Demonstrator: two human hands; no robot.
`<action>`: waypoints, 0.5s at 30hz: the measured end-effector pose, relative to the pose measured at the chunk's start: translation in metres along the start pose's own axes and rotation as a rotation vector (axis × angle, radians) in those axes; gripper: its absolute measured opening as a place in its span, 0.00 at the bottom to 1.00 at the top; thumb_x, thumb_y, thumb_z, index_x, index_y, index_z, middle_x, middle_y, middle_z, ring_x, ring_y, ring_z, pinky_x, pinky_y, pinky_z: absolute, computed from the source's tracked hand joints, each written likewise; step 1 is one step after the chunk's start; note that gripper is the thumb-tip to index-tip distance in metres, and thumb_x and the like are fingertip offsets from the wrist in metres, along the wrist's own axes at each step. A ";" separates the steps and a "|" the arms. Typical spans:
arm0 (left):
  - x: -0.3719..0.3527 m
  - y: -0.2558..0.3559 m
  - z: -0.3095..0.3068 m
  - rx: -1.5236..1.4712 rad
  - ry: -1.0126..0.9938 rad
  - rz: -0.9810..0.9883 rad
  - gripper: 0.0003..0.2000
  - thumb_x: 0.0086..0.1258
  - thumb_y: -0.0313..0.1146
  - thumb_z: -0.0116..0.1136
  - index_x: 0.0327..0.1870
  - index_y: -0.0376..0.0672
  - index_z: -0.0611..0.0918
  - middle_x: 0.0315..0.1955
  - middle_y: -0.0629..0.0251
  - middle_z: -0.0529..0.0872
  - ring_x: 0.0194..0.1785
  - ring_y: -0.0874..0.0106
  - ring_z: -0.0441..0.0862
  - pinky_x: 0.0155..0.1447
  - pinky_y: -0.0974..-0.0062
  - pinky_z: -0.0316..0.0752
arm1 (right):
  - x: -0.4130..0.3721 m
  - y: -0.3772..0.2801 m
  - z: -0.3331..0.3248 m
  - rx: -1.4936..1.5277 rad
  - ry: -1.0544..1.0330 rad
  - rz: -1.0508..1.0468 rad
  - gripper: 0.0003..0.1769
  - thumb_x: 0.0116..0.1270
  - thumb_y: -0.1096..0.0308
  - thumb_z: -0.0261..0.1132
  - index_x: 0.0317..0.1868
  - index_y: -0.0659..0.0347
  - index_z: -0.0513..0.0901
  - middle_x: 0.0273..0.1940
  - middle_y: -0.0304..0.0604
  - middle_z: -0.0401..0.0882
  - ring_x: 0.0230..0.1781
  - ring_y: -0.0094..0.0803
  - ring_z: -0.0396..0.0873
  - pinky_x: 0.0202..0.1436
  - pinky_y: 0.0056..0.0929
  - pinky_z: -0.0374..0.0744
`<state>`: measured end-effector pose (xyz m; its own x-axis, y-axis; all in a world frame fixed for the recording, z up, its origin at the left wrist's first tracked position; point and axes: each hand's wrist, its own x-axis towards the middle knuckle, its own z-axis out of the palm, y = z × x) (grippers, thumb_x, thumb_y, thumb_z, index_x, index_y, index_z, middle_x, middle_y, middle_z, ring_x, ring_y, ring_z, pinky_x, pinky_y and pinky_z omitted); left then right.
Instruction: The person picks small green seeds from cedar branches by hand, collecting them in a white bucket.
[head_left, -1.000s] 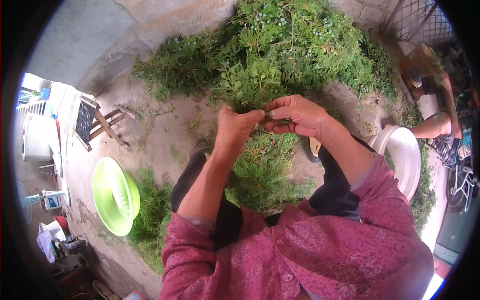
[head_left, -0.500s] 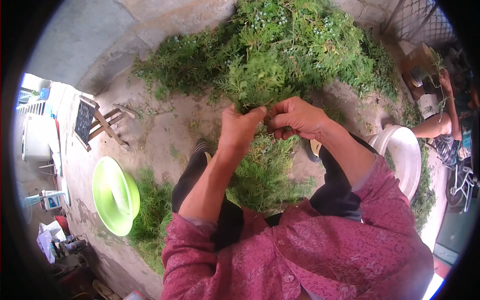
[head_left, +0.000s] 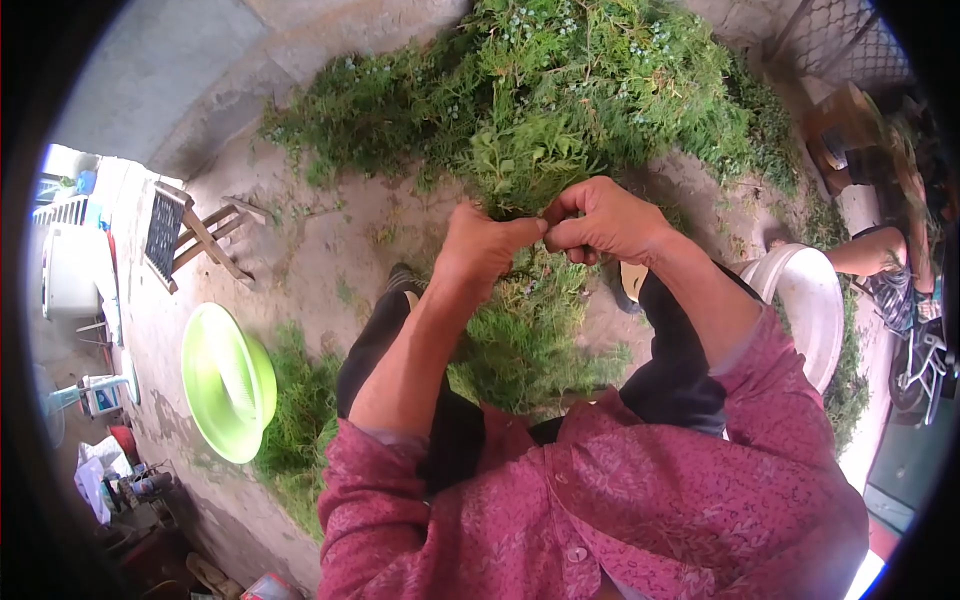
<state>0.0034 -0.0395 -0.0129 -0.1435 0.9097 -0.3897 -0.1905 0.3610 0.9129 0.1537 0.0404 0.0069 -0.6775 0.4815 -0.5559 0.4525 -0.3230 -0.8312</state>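
My left hand [head_left: 482, 242] is closed around the lower end of a leafy evergreen sprig [head_left: 530, 165], whose flat green fronds point away from me. Close beside it, my right hand [head_left: 608, 222] pinches at the sprig's base with thumb and fingertips. The fingertips of both hands meet, and the stem between them is hidden. Beyond the sprig lies a large heap of evergreen branches [head_left: 610, 90] with pale blue-green cones. Between my legs, more loose cuttings [head_left: 535, 345] cover the ground.
A light green plastic basin [head_left: 205, 385] stands at the left beside another pile of cuttings [head_left: 295, 400]. Farther left is a small folding stool [head_left: 170, 235]. On my right is a white bucket [head_left: 815, 310]; past it, another person's arm [head_left: 912, 200] and leg [head_left: 870, 252] show.
Both my hands stay at the sprig, and the fingertips have drawn closer together. The sprig has shifted slightly right. The other person's arm at the right has moved and is blurred.
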 end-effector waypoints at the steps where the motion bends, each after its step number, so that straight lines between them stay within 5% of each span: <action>1: 0.000 -0.002 0.001 -0.046 -0.024 0.052 0.09 0.52 0.27 0.61 0.34 0.35 0.81 0.22 0.70 0.79 0.18 0.84 0.69 0.19 0.84 0.59 | 0.002 0.003 -0.001 0.001 -0.002 0.003 0.06 0.49 0.74 0.63 0.29 0.66 0.78 0.21 0.37 0.76 0.17 0.20 0.74 0.18 0.18 0.71; 15: 0.004 -0.009 -0.008 -0.129 0.038 -0.045 0.06 0.55 0.30 0.61 0.30 0.37 0.80 0.17 0.70 0.76 0.13 0.82 0.65 0.14 0.82 0.57 | 0.007 0.010 -0.003 0.087 0.024 -0.097 0.08 0.50 0.75 0.63 0.33 0.67 0.77 0.22 0.38 0.76 0.18 0.20 0.73 0.18 0.18 0.69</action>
<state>-0.0028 -0.0409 -0.0231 -0.1685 0.8836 -0.4368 -0.3205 0.3699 0.8720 0.1554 0.0434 -0.0052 -0.7008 0.5332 -0.4738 0.3330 -0.3428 -0.8784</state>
